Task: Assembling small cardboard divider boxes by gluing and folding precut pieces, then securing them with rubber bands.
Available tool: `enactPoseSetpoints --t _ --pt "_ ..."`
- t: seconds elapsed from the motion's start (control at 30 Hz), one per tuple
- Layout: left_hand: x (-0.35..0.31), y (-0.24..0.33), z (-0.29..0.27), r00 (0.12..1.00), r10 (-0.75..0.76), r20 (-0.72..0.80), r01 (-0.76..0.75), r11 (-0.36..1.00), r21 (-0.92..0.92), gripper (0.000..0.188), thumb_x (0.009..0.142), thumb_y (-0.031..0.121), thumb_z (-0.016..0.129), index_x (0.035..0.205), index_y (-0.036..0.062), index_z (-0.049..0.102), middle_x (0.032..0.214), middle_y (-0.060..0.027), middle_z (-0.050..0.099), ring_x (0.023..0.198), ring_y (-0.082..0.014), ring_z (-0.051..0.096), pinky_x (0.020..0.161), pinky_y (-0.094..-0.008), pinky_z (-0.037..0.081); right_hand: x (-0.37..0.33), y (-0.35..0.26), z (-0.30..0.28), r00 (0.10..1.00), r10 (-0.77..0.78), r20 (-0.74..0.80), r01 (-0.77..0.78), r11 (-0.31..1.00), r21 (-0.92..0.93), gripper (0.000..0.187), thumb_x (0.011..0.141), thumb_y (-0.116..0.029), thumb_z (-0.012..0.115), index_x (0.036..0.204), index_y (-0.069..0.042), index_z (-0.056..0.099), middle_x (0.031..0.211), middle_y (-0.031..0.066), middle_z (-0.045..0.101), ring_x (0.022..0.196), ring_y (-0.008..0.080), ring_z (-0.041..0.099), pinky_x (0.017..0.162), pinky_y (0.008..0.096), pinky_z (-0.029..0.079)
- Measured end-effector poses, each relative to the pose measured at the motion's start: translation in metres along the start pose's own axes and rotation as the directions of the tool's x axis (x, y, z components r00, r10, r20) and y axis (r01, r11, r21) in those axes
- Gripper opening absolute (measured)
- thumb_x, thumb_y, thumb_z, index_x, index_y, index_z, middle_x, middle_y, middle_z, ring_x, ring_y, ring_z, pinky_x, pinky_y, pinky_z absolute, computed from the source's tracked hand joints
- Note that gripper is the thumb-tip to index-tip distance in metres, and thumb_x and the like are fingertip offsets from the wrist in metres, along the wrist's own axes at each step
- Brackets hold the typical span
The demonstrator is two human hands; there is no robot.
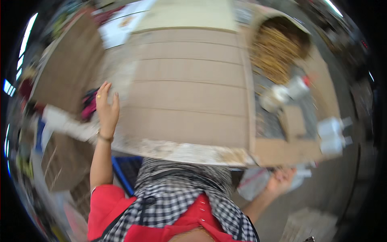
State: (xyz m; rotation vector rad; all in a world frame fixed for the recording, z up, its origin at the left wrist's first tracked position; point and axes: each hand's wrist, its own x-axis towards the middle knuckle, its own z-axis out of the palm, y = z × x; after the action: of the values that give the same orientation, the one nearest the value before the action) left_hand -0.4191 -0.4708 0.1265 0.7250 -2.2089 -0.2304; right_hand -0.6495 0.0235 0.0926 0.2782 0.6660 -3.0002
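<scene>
My left hand point(107, 111) is raised at the left side of the work table, fingers stretched out and thumb apart, holding nothing. A dark and pink bundle of cloth point(89, 105) lies close beside it. To its right, several flat brown board strips point(185, 94) are laid edge to edge on the table. My right hand point(281, 181) is low at the right, just below the table's front edge. Its fingers look bent but are smeared by motion. A clear plastic bag point(253, 183) hangs next to it; whether the hand touches the bag is unclear.
At the right, a cardboard tray point(282, 152) holds a tipped container of thin tan strips point(278, 50), a whitish jar point(274, 98) and a red-capped bottle point(298, 87). White bottles point(331, 135) stand at its outer edge. An upright brown board point(68, 64) borders the left.
</scene>
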Motion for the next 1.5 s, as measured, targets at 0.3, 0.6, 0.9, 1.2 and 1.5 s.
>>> enactPoseSetpoints --t 0.3,0.6,0.9,1.2,1.5 --pt "-0.064 -0.188 -0.120 0.813 -0.582 -0.034 0.498 0.664 0.558 0.030 0.076 0.023 0.064 0.096 0.0011 0.062 0.097 -0.0181 0.062 0.092 -0.0394 0.060 0.081 -0.0472 0.047 -0.021 0.036 0.014 0.998 0.061 -0.033 -0.065 0.986 -0.151 0.036 0.097 -0.033 0.042 0.069 -0.011 0.044 0.053 0.0014 0.036 0.039 0.0117 0.028 0.034 0.0249 0.029" --pt "-0.034 -0.075 -0.141 0.932 -0.329 -0.152 0.363 0.831 0.421 0.027 0.091 0.012 0.047 0.114 0.0036 0.058 0.107 -0.0163 0.061 0.097 -0.0306 0.059 0.081 -0.0393 0.048 -0.015 0.049 0.008 0.996 -0.035 -0.082 0.018 0.979 -0.202 0.012 0.096 -0.020 0.047 0.101 -0.010 0.051 0.061 -0.0057 0.042 0.046 0.0057 0.040 0.036 0.0202 0.034" --pt "-0.052 0.280 0.030 0.485 0.737 0.471 -0.109 0.585 -0.803 0.036 0.072 0.011 0.070 0.100 -0.0042 0.054 0.116 -0.0270 0.053 0.100 -0.0426 0.056 0.087 -0.0433 0.047 -0.058 0.074 0.042 0.997 -0.068 -0.021 0.058 0.952 -0.301 0.026 0.098 -0.035 0.047 0.095 -0.009 0.048 0.065 -0.0021 0.046 0.054 0.0080 0.045 0.051 0.0232 0.043" --pt "-0.073 0.323 0.042 0.148 0.748 0.647 -0.288 0.658 -0.695 0.033 0.070 0.010 0.066 0.096 -0.0003 0.049 0.087 -0.0219 0.057 0.079 -0.0401 0.058 0.067 -0.0464 0.048 -0.044 0.028 0.006 0.938 -0.343 -0.044 0.312 0.894 -0.322 0.024 0.096 -0.031 0.052 0.087 -0.009 0.051 0.060 -0.0051 0.042 0.054 0.0041 0.044 0.049 0.0185 0.037" --pt "-0.058 0.074 -0.046 0.654 0.308 0.691 -0.172 0.950 -0.261 0.037 0.077 0.010 0.063 0.112 -0.0002 0.058 0.107 -0.0213 0.063 0.096 -0.0368 0.060 0.083 -0.0401 0.047 0.001 -0.135 -0.117 0.814 -0.536 -0.225 0.467 0.833 -0.297 0.021 0.097 -0.030 0.050 0.091 -0.009 0.048 0.055 -0.0049 0.038 0.043 0.0041 0.035 0.037 0.0218 0.030"
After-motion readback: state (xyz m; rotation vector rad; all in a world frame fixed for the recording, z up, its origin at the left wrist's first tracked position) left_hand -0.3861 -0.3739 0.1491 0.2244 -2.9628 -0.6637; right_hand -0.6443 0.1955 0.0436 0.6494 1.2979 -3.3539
